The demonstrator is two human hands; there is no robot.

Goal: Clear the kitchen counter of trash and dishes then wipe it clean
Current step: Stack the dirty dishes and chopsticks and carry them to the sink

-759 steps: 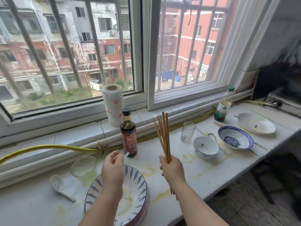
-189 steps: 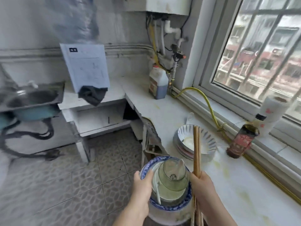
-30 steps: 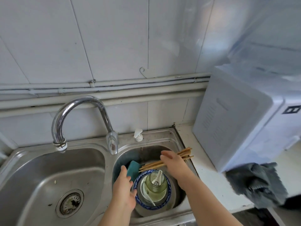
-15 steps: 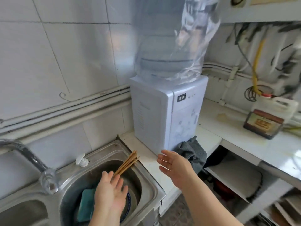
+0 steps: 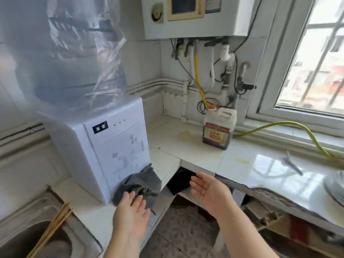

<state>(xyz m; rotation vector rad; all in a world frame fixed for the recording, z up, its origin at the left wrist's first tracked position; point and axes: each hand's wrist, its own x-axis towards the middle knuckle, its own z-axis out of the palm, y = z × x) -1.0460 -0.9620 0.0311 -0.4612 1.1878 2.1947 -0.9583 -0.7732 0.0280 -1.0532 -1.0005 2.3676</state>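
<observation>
Both my hands are empty, fingers straight. My left hand [image 5: 131,215] hovers just in front of a grey cloth [image 5: 141,183] that lies crumpled at the foot of the white water dispenser [image 5: 104,146]. My right hand [image 5: 210,192] is raised palm-in over the gap between the two counter sections. Wooden chopsticks [image 5: 54,226] lean out of the steel sink [image 5: 78,237] at the lower left. The white counter [image 5: 251,164] under the window shows yellowish stains. A striped bowl's rim [image 5: 335,189] shows at the right edge.
A brown-labelled jug [image 5: 218,127] stands in the counter's back corner under the wall heater [image 5: 195,17]. A yellow hose [image 5: 297,131] runs along the window sill. A plastic-wrapped water bottle [image 5: 68,56] tops the dispenser. Shelves and tiled floor [image 5: 182,235] lie below.
My view has swung right from the sink toward the window counter. My left hand has left the sink and come up near the grey cloth; both hands stay empty.
</observation>
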